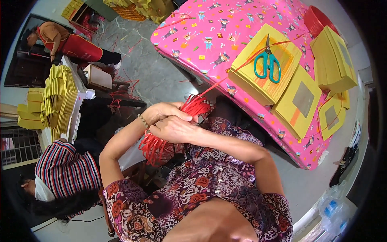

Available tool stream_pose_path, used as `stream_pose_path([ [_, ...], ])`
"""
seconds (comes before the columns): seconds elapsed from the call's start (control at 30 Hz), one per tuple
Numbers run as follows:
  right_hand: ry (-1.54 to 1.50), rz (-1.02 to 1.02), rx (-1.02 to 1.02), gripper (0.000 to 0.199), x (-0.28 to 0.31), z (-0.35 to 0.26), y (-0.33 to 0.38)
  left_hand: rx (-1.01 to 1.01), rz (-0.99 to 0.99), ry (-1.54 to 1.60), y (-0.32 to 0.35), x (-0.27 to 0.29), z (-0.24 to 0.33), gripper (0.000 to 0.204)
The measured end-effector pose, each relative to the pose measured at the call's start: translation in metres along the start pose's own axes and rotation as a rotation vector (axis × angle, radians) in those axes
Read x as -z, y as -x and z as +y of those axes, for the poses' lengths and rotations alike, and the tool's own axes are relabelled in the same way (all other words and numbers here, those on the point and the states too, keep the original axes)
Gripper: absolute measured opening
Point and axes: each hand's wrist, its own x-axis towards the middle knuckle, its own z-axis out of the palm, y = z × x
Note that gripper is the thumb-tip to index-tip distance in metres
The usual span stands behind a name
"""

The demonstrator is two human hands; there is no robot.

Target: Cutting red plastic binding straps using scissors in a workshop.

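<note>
A looped bundle of thin red plastic strips (195, 105) lies across my lap, its other loops hanging below my wrists. My left hand (163, 113), with a beaded bracelet at the wrist, is closed around the upper part. Crossing over it, my right hand (175, 130) has its fingers curled on the same bundle; its fingertips are partly hidden. One red strip runs taut from the bundle up to the table, over a stack of yellow paper (258, 90). Scissors with teal handles (267, 51) rest on that stack.
The pink patterned table (189, 48) has its near edge ahead of me. More yellow paper packs (330, 60) and a red basket (316, 20) stand at its right. At left, one person bends over a side table stacked with yellow paper (60, 97); another in stripes (70, 169) sits close by.
</note>
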Motion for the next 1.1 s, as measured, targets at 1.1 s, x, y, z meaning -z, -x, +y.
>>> stream_pose_path([
  [1.1,-1.692,0.657,-1.12,0.047,-0.023,0.108,0.016,-0.148,0.472,-0.353,-0.001,0.048,-0.023,0.027],
])
